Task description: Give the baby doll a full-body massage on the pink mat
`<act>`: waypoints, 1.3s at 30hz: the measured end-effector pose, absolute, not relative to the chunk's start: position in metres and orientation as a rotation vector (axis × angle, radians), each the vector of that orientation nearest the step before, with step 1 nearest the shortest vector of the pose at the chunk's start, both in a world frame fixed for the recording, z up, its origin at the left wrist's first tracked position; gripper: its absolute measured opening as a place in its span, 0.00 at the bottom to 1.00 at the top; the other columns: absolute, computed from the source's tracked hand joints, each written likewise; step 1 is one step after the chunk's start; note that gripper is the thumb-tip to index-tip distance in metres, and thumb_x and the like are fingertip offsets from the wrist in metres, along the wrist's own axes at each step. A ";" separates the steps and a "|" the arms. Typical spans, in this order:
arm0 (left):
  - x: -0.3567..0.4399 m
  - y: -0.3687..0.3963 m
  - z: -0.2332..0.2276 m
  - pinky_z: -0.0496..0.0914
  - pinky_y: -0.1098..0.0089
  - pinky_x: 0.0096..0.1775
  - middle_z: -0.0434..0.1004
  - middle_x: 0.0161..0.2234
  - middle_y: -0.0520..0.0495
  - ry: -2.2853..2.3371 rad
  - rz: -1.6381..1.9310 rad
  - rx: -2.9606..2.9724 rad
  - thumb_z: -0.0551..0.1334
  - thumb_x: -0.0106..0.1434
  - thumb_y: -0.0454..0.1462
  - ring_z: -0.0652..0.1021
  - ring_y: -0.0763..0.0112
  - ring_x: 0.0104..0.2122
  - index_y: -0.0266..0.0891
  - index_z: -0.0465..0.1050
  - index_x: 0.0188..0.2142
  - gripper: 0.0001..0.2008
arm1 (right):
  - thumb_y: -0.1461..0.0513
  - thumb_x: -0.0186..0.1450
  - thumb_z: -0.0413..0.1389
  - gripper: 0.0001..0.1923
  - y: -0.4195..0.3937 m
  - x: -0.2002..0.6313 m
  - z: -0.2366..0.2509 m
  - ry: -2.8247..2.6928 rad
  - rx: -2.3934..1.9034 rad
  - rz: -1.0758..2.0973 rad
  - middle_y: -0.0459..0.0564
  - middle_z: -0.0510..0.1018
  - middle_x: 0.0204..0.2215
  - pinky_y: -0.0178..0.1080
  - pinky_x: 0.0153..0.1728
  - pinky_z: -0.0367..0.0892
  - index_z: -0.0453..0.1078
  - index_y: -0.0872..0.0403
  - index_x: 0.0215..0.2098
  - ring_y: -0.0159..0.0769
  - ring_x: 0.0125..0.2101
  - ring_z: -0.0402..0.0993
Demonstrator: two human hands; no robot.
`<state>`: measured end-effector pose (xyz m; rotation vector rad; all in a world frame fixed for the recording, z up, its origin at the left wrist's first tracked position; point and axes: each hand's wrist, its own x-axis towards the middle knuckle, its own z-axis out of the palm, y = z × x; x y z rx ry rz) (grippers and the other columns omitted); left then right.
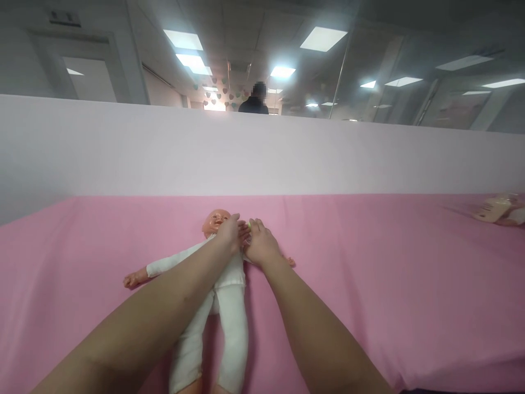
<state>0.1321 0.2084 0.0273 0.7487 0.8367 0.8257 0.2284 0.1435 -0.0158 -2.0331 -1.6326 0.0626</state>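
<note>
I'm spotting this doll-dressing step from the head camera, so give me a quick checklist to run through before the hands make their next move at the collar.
1. Doll lies flat, face up on the pink sheet: ok.
2. Left hand at the doll's neck: ok.
3. Right hand beside it, at the doll's shoulder: ok.
4. Fingers actually pinching the white suit: cannot tell, the hands hide it.
5. Both doll arms free of the sleeves' ends: one hand shows; the other is mostly hidden, cannot tell.
6. Packet far off, out of the way: ok.

A pink-covered worktop (369, 262) is stretching wide here, with a doll (223, 284) in white clothes lying face-up at its middle and a pale packet (494, 209) sitting far right.
</note>
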 end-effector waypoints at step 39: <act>0.039 0.175 0.027 0.78 0.59 0.48 0.80 0.48 0.31 0.399 0.883 0.315 0.52 0.68 0.59 0.81 0.53 0.50 0.32 0.73 0.53 0.33 | 0.40 0.68 0.53 0.54 0.088 0.129 0.024 -2.333 -1.475 0.200 0.61 0.41 0.74 0.57 0.71 0.34 0.30 0.57 0.76 0.52 0.74 0.32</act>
